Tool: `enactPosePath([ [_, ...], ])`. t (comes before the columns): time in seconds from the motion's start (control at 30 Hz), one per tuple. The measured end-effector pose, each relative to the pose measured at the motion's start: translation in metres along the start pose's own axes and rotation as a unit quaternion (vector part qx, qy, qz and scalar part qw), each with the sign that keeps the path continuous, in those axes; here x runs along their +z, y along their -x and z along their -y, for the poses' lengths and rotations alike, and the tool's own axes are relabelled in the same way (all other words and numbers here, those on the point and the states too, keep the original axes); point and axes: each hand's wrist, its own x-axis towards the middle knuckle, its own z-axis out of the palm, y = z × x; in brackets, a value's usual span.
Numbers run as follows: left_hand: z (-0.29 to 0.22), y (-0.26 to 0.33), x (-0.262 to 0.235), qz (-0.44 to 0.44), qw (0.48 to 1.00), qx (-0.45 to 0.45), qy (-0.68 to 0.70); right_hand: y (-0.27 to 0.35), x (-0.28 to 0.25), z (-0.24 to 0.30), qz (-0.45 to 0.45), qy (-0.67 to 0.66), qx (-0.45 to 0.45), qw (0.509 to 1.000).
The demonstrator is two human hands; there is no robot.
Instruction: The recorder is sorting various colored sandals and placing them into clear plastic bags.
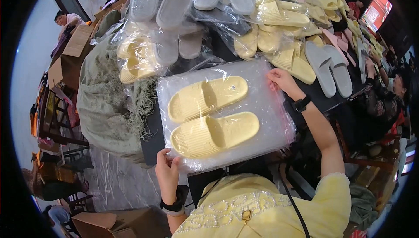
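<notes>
— what are we holding right now?

— we're gripping a clear plastic bag (262,102) with a pair of pale yellow slippers (209,118) inside, lying side by side. our left hand (167,174) is pinching the bag's near corner, fingers curled shut on the film, thumb on top. our right hand (281,81) is pressing down on the bag's far corner, fingers bent over the edge; we can't tell how firmly they're closing on it.

— and where is the bag sitting?

— it's lying flat on the dark table (321,98), right in front of our chest. beyond the bag, more bagged yellow slippers (139,59) are piling up, and grey slippers (329,68) are lying beyond it to the right. left of the bag, a frayed greenish sack (104,98) is drooping off the table.

— how is it going to handle?

— we're judging it light; the foam looks soft and springy, nothing fragile. the film is slick and crinkly though, so the slippers may be sliding about inside. taking it by opposite corners, or by the edges beside the soles, seems the safest hold.
</notes>
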Motion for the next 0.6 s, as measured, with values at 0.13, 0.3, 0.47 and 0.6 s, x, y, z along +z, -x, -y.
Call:
enactPosePath([
  [0.13,-0.007,0.0,-0.004,-0.004,0.999,0.028,-0.042,0.03,0.009,0.006,-0.128,0.138,-0.121,0.975],
  [0.3,0.004,-0.001,-0.004,-0.024,1.0,0.013,-0.01,0.099,0.006,0.023,-0.045,0.192,-0.078,0.977],
  [0.47,0.005,0.0,-0.001,-0.03,0.999,0.009,0.015,0.15,0.02,0.009,0.086,0.078,0.037,0.993],
  [0.6,0.005,-0.001,-0.001,-0.042,0.999,0.023,-0.006,0.16,0.027,0.007,0.065,0.125,-0.015,0.99],
])
